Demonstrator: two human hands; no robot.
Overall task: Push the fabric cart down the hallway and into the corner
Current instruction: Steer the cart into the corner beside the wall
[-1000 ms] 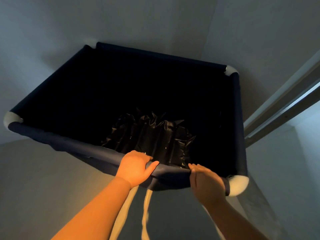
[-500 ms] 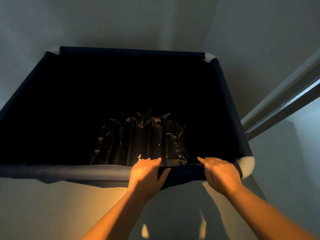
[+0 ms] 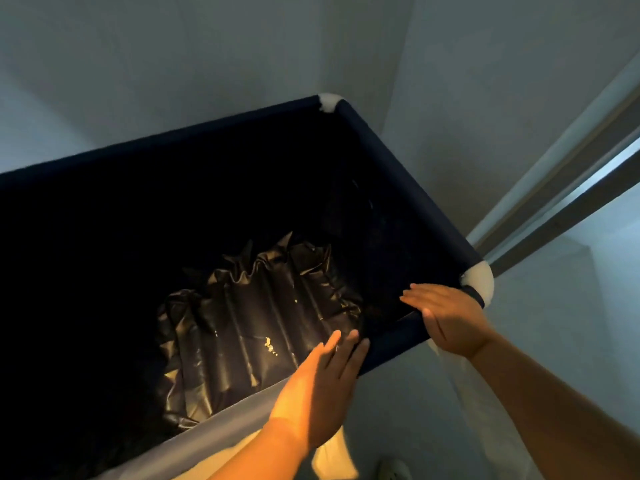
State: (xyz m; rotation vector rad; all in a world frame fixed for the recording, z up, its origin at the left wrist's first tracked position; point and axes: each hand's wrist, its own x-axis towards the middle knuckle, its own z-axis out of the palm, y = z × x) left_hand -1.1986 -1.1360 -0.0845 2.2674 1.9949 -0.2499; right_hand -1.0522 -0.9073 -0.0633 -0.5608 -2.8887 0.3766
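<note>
**Cart tight in the corner, both hands flat on its near rim**

Head view: the dark fabric cart [image 3: 398, 202] sits angled into the meeting of two pale walls [image 3: 207, 64], its far white corner cap [image 3: 329, 102] close to them. A door frame [image 3: 571, 188] runs just beside the right rim. The left hand [image 3: 322, 386] lies on the near rim, fingers [image 3: 346, 344] straight and spread, not gripping. The right hand [image 3: 446, 320] rests near the other corner cap [image 3: 479, 277], fingers extended. A crumpled black liner [image 3: 256, 327] lies inside.
</note>
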